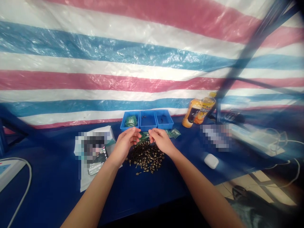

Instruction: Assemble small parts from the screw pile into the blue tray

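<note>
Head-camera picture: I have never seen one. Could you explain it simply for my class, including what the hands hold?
No machine works here. A person wears the camera on their head; it looks forward and down. The bare left hand and bare right hand are raised over a pile of small brass-coloured metal pieces on a dark blue tabletop. Whether they pinch anything is too small to tell. Beyond the hands stands a row of three blue plastic bins; the left one holds green packets. To the left lies a rectangular lit smartphone; to the right, a rounded white case and two orange-and-yellow bottles.
</note>
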The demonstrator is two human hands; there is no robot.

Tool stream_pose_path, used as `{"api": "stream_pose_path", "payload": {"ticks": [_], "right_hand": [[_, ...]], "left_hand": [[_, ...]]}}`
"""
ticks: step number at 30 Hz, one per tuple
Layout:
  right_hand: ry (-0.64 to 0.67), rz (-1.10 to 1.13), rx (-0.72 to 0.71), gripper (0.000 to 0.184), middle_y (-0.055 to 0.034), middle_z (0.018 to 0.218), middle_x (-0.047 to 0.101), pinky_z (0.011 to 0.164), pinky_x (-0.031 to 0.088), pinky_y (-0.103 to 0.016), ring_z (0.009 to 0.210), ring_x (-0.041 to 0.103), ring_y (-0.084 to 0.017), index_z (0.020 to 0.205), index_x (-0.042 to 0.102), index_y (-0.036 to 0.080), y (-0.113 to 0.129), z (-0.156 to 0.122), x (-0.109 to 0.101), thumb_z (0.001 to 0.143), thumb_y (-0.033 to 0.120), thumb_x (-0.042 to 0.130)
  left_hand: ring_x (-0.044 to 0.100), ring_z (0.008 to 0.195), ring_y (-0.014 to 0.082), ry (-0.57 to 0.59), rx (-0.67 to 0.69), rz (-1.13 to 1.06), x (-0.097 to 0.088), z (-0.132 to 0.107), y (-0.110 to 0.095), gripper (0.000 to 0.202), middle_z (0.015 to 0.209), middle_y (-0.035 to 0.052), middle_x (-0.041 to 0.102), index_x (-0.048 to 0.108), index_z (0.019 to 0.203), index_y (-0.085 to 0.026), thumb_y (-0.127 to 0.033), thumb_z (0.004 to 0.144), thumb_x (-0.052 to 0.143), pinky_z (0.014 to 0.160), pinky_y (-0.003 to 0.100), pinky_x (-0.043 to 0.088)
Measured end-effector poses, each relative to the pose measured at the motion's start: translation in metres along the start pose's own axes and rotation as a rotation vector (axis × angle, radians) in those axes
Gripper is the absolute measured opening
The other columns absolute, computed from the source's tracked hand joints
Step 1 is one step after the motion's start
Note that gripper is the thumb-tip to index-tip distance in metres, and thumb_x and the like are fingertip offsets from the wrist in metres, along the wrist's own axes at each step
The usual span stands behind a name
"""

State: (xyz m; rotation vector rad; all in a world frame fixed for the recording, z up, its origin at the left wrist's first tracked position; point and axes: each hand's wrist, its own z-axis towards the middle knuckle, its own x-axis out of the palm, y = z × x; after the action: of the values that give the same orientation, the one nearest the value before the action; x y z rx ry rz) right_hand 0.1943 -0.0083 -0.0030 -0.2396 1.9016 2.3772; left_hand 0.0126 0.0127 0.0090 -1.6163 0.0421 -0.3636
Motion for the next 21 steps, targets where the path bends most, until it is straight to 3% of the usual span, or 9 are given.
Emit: {"api": "stream_pose_path", "payload": {"ticks": [2,4,6,8,12,15,18,21], "right_hand": [[-0.032,0.010,0.047,0.039,0.0023,0.058,0.056,0.060,0.042,-0.026,0.054,0.052,-0.011,0.068,0.057,0.019,-0.001,0.002,-0.001,0.093,0.049,0.052],[-0.093,0.077,0.095,0.033,0.0024,0.066,0.061,0.058,0.043,-0.026,0.053,0.055,-0.011,0.096,0.064,0.020,-0.004,0.005,0.000,0.090,0.051,0.056],[-0.142,0.098,0.141,0.051,0.0019,0.075,0.066,0.057,0.045,-0.026,0.052,0.056,-0.012,0.128,0.054,0.022,-0.008,0.007,-0.001,0.088,0.053,0.059],[-0.164,-0.010,0.153,0.060,0.0015,0.076,0.067,0.059,0.046,-0.027,0.054,0.057,-0.013,0.137,0.048,0.023,-0.013,0.007,-0.005,0.087,0.055,0.059],[-0.130,-0.461,0.026,0.032,-0.0013,0.081,0.070,0.072,0.047,-0.030,0.071,0.062,-0.017,0.115,0.068,0.024,-0.019,0.005,-0.017,0.091,0.042,0.056],[-0.018,-0.747,-0.056,0.024,-0.0047,0.093,0.072,0.083,0.045,-0.032,0.088,0.064,-0.021,0.104,0.074,0.024,-0.019,0.002,-0.022,0.090,0.027,0.055],[0.040,-0.880,-0.063,0.022,-0.0060,0.092,0.073,0.084,0.044,-0.032,0.092,0.063,-0.023,0.097,0.077,0.023,-0.015,0.000,-0.020,0.089,0.029,0.057],[-0.036,-0.936,-0.051,0.024,-0.0062,0.091,0.074,0.079,0.043,-0.031,0.086,0.064,-0.022,0.092,0.078,0.024,-0.010,0.000,-0.017,0.090,0.036,0.057]], "left_hand": [[0.057,0.066,0.0121,-0.026,-0.002,-0.015,-0.002,0.000,-0.002,0.039,0.080,0.0025,0.065,0.069,0.096,-0.016,-0.051,0.081,0.069,0.062,0.024,0.042],[0.057,0.066,0.0116,-0.040,-0.008,-0.003,-0.002,0.000,-0.003,0.036,0.080,0.0016,0.065,0.068,0.096,-0.016,-0.049,0.080,0.071,0.062,0.024,0.042],[0.057,0.066,0.0115,-0.046,-0.007,0.021,-0.002,-0.001,-0.002,0.036,0.080,0.0012,0.065,0.068,0.096,-0.017,-0.049,0.080,0.070,0.062,0.024,0.042],[0.057,0.067,0.0121,-0.046,0.005,0.046,-0.003,-0.001,-0.002,0.036,0.081,0.0015,0.065,0.069,0.096,-0.017,-0.050,0.080,0.069,0.062,0.024,0.042],[0.058,0.066,0.0139,-0.084,0.040,0.154,-0.006,0.002,0.000,0.037,0.080,0.0028,0.067,0.069,0.093,-0.018,-0.052,0.080,0.067,0.060,0.025,0.041],[0.061,0.070,0.0174,-0.124,0.112,0.409,-0.007,0.003,0.002,0.033,0.081,0.0034,0.070,0.070,0.090,-0.020,-0.051,0.083,0.065,0.065,0.027,0.043],[0.064,0.078,0.0212,-0.138,0.172,0.661,-0.005,0.002,0.005,0.028,0.084,0.0025,0.073,0.070,0.090,-0.023,-0.049,0.085,0.062,0.075,0.031,0.046],[0.067,0.085,0.0232,-0.134,0.220,0.801,-0.002,-0.001,0.007,0.025,0.089,0.0018,0.075,0.071,0.091,-0.025,-0.047,0.087,0.059,0.081,0.032,0.046]]}}
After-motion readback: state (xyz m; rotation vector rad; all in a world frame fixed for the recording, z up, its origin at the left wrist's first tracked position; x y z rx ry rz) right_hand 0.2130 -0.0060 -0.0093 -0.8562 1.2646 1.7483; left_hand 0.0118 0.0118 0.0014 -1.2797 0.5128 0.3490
